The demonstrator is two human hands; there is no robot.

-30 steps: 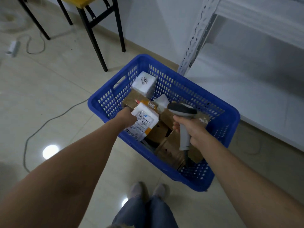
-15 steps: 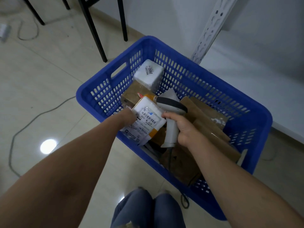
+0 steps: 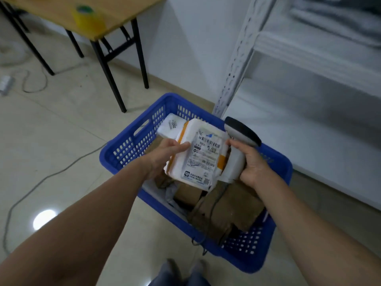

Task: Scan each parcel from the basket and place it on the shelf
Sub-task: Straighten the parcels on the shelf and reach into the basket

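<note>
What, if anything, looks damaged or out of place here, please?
The white parcel gripped by the left hand looks crumpled, its label creased between orange tape bands. The scanner in the right hand trails its cable loosely across the cardboard boxes in the blue basket. Nothing looks spilled.

parcel [image 3: 198, 155]: lifted above basket [image 3: 115, 153] | scanner [image 3: 237, 159]: now against its right edge
</note>
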